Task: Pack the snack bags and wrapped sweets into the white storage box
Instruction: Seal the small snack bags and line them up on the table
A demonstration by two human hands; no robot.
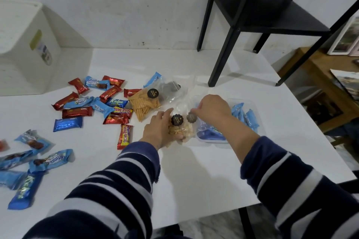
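Note:
The white storage box (23, 48) stands at the far left of the white table. Several red and blue wrapped sweets (91, 103) lie scattered in front of it, more blue ones (37, 163) near the left edge. A clear bag of orange sticks (142, 105) and a clear bag of dark pieces (168, 88) lie at the centre. My left hand (158, 132) grips the bottom of a clear bag of pale crackers (182, 130). My right hand (212, 108) pinches the top of that same bag.
A clear tray of blue wrapped sweets (246, 118) sits right of my hands. A black metal shelf frame (229, 44) stands on the table behind. A wooden cabinet (320, 83) with pictures lies beyond the table's right edge.

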